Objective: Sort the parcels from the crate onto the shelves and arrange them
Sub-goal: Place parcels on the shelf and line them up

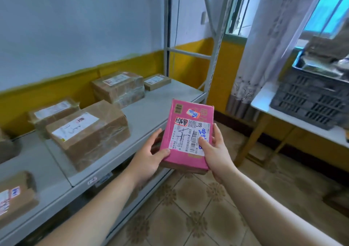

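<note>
Head view: pink parcel [186,132], label up, is held in the air just in front of the grey shelf [151,113], with the left-hand grip [149,157] curled round its left edge, thumb on top, and the right-hand grip [217,155] clasping its right edge, thumb on the label. Several brown boxes [88,132] sit on the shelf. Dark crate [309,98] stands on the white tabletop [279,116] at right, well apart from the parcel.

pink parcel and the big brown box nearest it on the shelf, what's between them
Head view: only bare grey shelf and the left hand gripping the pink parcel lie between it and the brown box.
</note>
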The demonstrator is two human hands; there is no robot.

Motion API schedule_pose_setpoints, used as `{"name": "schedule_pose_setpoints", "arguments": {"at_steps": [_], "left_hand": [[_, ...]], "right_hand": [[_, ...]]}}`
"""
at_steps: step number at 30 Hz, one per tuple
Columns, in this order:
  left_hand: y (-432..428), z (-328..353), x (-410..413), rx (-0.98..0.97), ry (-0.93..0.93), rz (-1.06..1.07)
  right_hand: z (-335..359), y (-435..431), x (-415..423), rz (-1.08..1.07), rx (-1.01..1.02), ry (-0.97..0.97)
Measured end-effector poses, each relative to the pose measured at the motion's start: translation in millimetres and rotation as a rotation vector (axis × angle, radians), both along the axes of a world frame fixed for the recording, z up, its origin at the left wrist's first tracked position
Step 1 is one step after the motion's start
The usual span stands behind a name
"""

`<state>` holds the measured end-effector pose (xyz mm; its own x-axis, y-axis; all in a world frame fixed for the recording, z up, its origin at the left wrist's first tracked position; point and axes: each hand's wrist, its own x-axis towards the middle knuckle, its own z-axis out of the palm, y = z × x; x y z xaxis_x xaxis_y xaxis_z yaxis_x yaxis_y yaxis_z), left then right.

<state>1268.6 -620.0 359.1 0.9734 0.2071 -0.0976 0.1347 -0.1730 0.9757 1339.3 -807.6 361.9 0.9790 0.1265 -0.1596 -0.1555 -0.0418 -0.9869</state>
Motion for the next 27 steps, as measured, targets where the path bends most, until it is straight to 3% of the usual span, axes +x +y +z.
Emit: {"name": "schedule_pose_setpoints", "arguments": {"at_steps": [8, 13, 21, 25, 27], "left_hand": [[33.9, 2.1, 79.7, 0.013, 0.059, 0.062], [64.8, 9.7, 115.6, 0.186, 0.114, 0.144], [116.8, 5.8, 160.9, 0.668, 0.258, 0.290], [149.1, 0.5, 168.1, 1.006, 0.496, 0.373], [163.0, -3.6, 165.2, 1.053, 0.619, 0.409]], "right_hand": [[-1.8, 38.0, 87.7, 0.038, -0.016, 0.039], [-3.3, 63.5, 139.3, 0.118, -0.050, 0.053], [-24.7, 122.9, 231.5, 0.363, -0.107, 0.134], [-49.3, 159.9, 269.8, 0.481, -0.177, 0.170], [-60.3, 178.9, 279.9, 0.503, -0.232, 0.164]]}}
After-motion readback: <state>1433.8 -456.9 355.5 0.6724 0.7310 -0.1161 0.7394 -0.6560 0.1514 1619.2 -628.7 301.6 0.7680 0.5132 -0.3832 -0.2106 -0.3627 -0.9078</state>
